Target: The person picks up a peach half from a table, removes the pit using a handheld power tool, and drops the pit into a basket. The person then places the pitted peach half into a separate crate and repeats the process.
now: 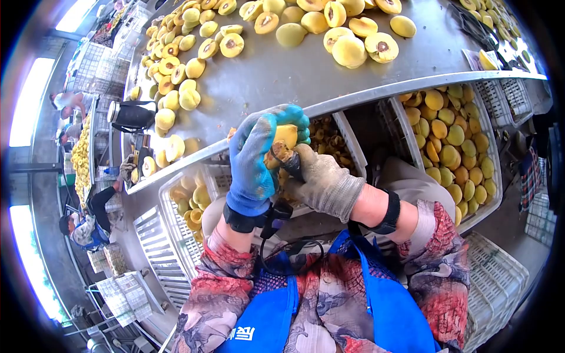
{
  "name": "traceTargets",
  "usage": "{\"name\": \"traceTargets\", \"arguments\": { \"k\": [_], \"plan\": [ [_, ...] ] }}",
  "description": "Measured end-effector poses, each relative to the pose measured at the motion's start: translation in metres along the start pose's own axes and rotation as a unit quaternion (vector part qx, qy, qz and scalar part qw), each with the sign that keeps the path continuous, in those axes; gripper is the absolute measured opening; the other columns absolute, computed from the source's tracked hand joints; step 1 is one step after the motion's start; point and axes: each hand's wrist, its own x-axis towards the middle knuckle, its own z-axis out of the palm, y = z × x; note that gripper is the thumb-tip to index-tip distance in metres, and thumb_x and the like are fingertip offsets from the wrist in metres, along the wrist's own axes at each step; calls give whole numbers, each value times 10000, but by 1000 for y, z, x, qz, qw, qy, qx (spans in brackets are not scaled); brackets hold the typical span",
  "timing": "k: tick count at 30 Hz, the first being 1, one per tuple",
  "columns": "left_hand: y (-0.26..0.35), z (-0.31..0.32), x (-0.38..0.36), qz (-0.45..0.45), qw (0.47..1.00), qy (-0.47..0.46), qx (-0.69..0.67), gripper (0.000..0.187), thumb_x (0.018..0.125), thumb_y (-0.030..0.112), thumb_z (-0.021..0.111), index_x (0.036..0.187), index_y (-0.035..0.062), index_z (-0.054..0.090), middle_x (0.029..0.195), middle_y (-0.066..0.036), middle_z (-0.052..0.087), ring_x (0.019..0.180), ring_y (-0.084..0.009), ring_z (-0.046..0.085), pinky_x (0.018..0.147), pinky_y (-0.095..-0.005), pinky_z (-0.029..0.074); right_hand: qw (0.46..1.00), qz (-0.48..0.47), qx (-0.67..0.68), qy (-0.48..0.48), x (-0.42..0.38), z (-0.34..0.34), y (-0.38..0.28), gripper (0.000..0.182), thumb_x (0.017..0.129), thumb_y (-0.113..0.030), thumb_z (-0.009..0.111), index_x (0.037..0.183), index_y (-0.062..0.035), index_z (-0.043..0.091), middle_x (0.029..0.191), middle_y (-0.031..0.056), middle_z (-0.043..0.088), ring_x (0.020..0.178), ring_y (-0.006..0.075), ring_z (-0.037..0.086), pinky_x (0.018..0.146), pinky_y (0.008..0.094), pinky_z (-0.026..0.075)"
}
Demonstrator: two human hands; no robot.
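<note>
My left hand, in a blue glove, is closed around a yellow peach above the table's front edge. The peach's cut, brownish pit side shows between the two hands. In a whitish knit glove, my right hand grips a small tool with a dark handle against the fruit. The tool's working end is hidden by peach and fingers. Below and behind the hands, a crate of cut pieces or scraps is partly covered.
Halved peaches lie scattered over the metal table. A crate of whole peaches stands at right, another crate at left. A dark jug sits at the table's left edge. Another person is at far left.
</note>
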Motion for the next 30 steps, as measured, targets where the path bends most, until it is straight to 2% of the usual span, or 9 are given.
{"name": "traceTargets", "arguments": {
  "k": [11,15,17,20,23,24,27,28,30],
  "plan": [
    [18,-18,16,-165,967,-137,134,254,862,173,586,979,-50,624,981,-132,653,896,-191,631,852,-316,495,993,73,-21,-90,2,2,0,636,747,-314,677,1215,17,402,889,266,628,862,420,614,749,436,514],
    [19,-18,15,-181,961,-143,154,250,854,162,596,978,-53,627,956,-127,659,878,-179,632,828,-309,504,989,41,75,-117,-1,7,8,579,757,-272,674,1182,21,413,766,179,628,646,323,639,573,377,521],
    [17,-20,14,-172,963,-149,147,256,852,164,603,980,-56,627,945,-126,660,864,-178,633,814,-311,508,949,64,239,-195,-5,-6,0,461,766,-234,668,1098,16,470,694,117,607,531,242,623,465,329,498],
    [13,-22,9,-159,970,-153,97,274,855,186,611,984,-55,625,936,-131,659,842,-188,636,794,-320,513,860,173,349,-331,-9,-23,-4,192,763,-158,647,856,-31,538,706,98,604,526,149,595,468,255,476],
    [12,-16,-1,-139,981,-133,7,294,862,218,615,989,-46,624,934,-142,657,826,-204,641,777,-329,520,739,126,533,-391,-10,-14,8,138,770,-120,639,817,-63,523,620,53,547,423,121,535,367,231,415],
    [10,-12,-4,-116,985,-123,-20,300,864,228,614,992,-43,624,934,-146,656,823,-210,642,772,-330,523,734,106,564,-363,-13,-9,4,121,786,-119,624,794,-64,516,593,27,512,394,129,518,334,250,407],
    [3,-6,-6,-60,992,-63,-89,348,883,271,588,1060,-29,588,975,-165,638,848,-245,637,780,-357,533,843,134,413,-319,-12,-27,-19,146,788,-146,634,820,-67,515,608,25,518,426,114,538,364,243,425],
    [0,-8,-4,-46,994,-44,-86,383,891,292,571,1100,-29,560,1012,-178,624,876,-264,633,795,-377,534,901,159,292,-279,-10,-27,-30,210,786,-178,627,911,-57,508,646,89,567,535,214,613,484,326,495],
    [-7,-17,0,-6,995,-37,-97,401,930,307,512,1157,-23,525,1063,-181,603,943,-279,616,843,-398,522,995,19,44,-83,-5,4,-12,335,773,-232,681,980,-41,501,763,147,613,652,297,631,560,379,511]
  ]
}}
